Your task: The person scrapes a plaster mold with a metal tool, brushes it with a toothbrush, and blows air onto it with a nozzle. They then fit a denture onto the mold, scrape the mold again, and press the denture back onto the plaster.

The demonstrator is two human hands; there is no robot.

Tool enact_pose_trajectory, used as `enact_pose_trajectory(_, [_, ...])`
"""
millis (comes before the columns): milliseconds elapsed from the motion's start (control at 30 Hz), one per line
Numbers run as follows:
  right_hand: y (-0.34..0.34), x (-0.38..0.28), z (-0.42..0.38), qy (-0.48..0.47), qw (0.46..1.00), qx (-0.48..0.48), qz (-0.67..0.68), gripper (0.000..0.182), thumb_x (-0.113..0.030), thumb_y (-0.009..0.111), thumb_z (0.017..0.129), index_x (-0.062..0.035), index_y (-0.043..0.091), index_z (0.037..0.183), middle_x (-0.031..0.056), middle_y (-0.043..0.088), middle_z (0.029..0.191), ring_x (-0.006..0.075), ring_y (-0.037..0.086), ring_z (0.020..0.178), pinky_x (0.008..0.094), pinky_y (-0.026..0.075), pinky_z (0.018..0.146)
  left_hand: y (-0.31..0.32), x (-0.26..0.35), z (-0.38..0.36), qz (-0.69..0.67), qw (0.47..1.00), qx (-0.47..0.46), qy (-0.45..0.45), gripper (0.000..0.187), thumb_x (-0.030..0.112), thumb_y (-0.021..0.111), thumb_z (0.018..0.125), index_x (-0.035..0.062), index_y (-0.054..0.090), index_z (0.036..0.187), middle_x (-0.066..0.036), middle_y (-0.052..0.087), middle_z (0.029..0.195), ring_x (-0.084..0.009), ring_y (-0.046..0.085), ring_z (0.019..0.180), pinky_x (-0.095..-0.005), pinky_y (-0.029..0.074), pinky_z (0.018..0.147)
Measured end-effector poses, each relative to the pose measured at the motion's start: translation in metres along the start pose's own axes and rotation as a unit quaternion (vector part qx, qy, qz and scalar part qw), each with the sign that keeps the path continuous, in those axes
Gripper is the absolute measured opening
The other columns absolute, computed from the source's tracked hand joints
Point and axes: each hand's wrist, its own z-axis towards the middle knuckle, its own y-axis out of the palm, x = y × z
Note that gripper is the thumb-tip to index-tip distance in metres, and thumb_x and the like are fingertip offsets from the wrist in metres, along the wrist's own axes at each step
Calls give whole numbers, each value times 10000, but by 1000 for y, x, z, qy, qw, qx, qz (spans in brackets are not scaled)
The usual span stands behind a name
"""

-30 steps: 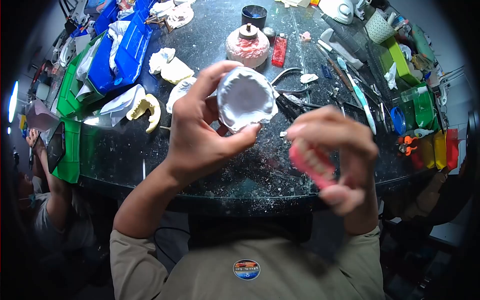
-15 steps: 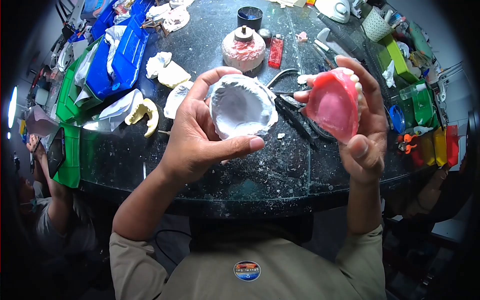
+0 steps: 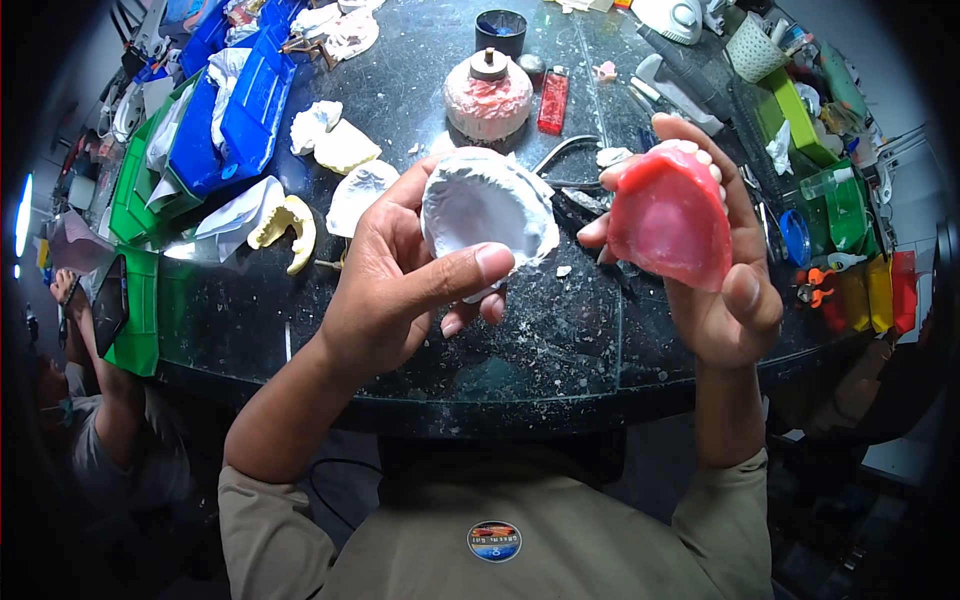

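Held in the left hand (image 3: 400, 290): white plaster cast (image 3: 488, 212), hollow side up, pinched between thumb in front and fingers behind, raised above the dark worktop (image 3: 400, 330). Held in the right hand (image 3: 725, 290): pink denture (image 3: 668, 218), inner surface toward the camera, gripped at its edges by thumb below and fingertips over the top, row of teeth just visible along the upper rim. Cast and denture kept near each other but apart, both clear of the bench.

Judged risks: a slip from either fingertip grip, with only the edges held, likely ending in a drop onto the hard worktop and a chipped cast or cracked denture base; a thin plaster rim possibly crumbling under thumb pressure; loose white crumbs already scattered on the surface.

Directly beneath and behind the hands: metal pliers (image 3: 575, 165) and other slim tools lying on the bench, awkward landing spots. Further back: a wax-coated burner (image 3: 488, 98), a red lighter (image 3: 551, 102), a dark cup (image 3: 501, 32). To the left: further plaster pieces (image 3: 345, 150), a yellowish arch model (image 3: 290, 225), blue bins (image 3: 240, 110) and green bins (image 3: 140, 200). To the right: coloured containers and a toothbrush, crowded. At far left edge: another person's arm (image 3: 95, 400), well apart.
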Motion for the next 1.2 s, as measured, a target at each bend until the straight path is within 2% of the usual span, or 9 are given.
enact_pose_trajectory(300, [3,0,-3,8,1000,4,4,1017,-566,654,720,97,266,1386,288,520,1202,316,660,866,348,551,720,-2,-6,2,2,1000,7,17,637,166,696,787,-28,365,1296,-221,610,1132,-147,665,773,-220,558,536])
enact_pose_trajectory(400, [4,-1,-4,7,1000,2,9,1003,-574,663,711,89,297,1368,314,503,1221,305,661,836,343,552,708,0,-9,2,-24,999,10,44,569,104,702,819,-15,389,1279,-77,647,917,-86,634,616,-151,414,410])
enact_pose_trajectory(633, [10,2,-7,22,999,-29,40,950,-528,740,686,80,371,1316,371,456,1282,246,650,828,324,543,735,-1,-9,1,-15,999,0,42,591,82,694,830,-15,345,1298,-106,650,930,-113,658,685,-165,459,451])
enact_pose_trajectory(833, [-4,8,-4,-37,963,-150,-221,753,-302,726,640,75,471,1241,253,574,1213,168,632,836,294,512,731,3,-22,3,49,996,12,76,624,-49,598,867,-20,184,1332,-150,624,992,-165,670,823,-243,561,615])
enact_pose_trajectory(900, [-7,-2,-6,24,970,-121,-210,720,-273,719,610,65,510,1211,201,640,1107,145,628,725,264,510,656,9,-31,2,19,998,17,61,626,-53,593,868,-14,171,1328,-158,608,1031,-174,668,857,-252,567,639])
enact_pose_trajectory(967, [1,-16,-8,103,994,-16,-38,789,-440,714,655,69,499,1218,188,663,998,145,623,709,268,521,661,13,-39,1,-6,999,1,38,620,-59,592,865,5,167,1311,-168,584,1087,-183,662,899,-263,572,672])
enact_pose_trajectory(1067, [-18,-15,0,-22,997,20,-69,921,-519,699,712,85,365,1321,255,586,1137,214,641,835,323,540,772,16,-42,-2,-21,998,-63,-5,613,-59,609,853,37,193,1293,-151,583,1075,-183,661,906,-268,570,693])
enact_pose_trajectory(1100, [-18,-13,2,-37,995,33,-86,914,-493,701,718,80,347,1336,255,571,1162,231,638,873,343,531,808,14,-45,-4,-31,995,-94,-16,645,-85,605,850,47,180,1317,-189,581,1119,-259,672,945,-297,593,708])
enact_pose_trajectory(1200, [-17,-3,5,-67,989,57,-120,900,-414,712,729,66,303,1372,250,541,1211,276,627,976,397,499,906,16,-38,-8,-47,990,-114,-61,662,-43,635,849,55,196,1335,-177,582,1123,-245,674,939,-288,587,679])
